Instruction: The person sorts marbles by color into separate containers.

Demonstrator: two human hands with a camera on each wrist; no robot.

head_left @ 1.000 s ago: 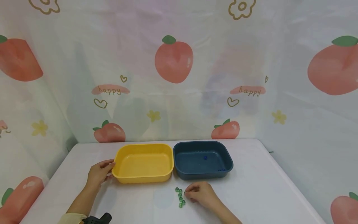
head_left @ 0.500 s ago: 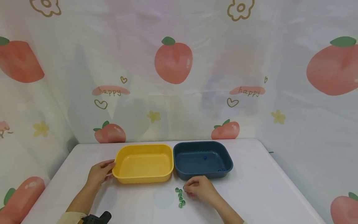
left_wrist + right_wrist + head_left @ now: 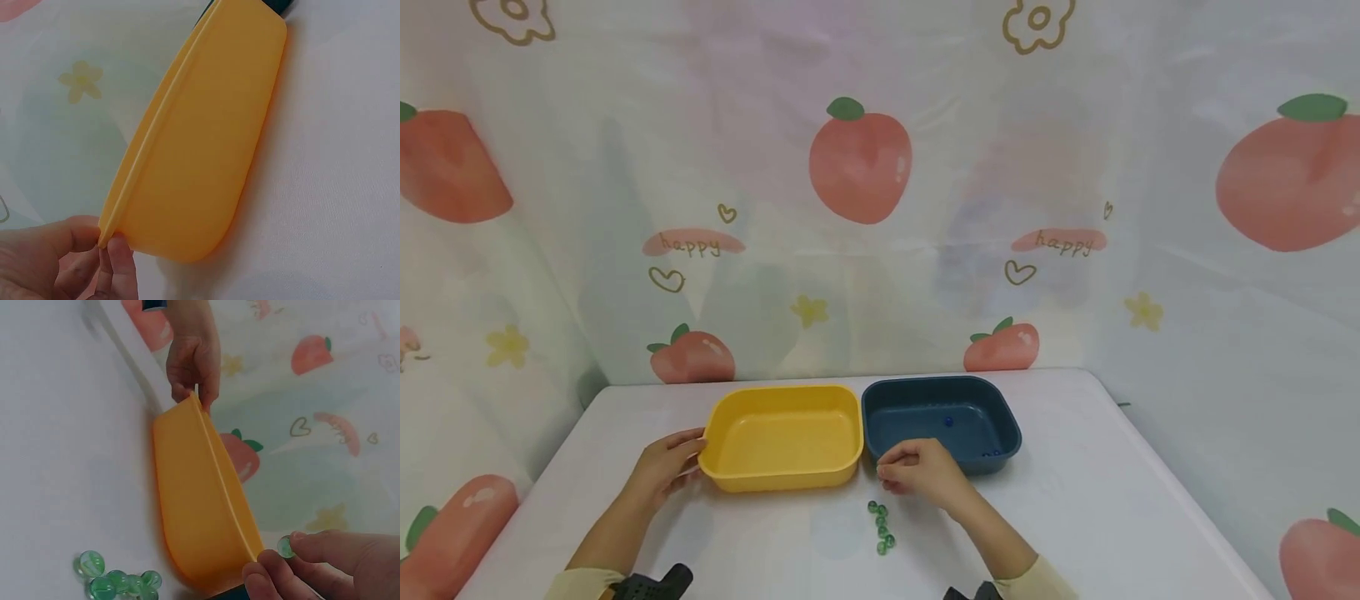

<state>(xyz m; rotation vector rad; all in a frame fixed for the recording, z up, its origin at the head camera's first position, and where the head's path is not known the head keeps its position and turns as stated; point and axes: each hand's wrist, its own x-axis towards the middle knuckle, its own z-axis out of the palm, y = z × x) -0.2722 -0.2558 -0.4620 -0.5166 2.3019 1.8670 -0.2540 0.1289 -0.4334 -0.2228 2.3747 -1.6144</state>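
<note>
My left hand [image 3: 664,468] grips the left rim of a yellow plastic tub [image 3: 778,481], thumb and fingers on either side of the edge in the left wrist view. A green glass marble [image 3: 286,546] is pinched in the fingertips of my right hand [image 3: 927,472]. That hand is raised by the near side of the dark blue tub [image 3: 906,421], close to the yellow tub's right corner. Several more green marbles [image 3: 882,522] lie in a short row on the table below it.
The two tubs stand side by side toward the back of the white table [image 3: 1097,492]. A few blue marbles [image 3: 949,422] sit inside the dark blue tub. A printed fruit curtain [image 3: 880,275] hangs behind and at both sides.
My right hand has lifted away from the row of green marbles, up and slightly left toward the tubs, carrying one marble. The left hand stays on the yellow tub's rim.
</note>
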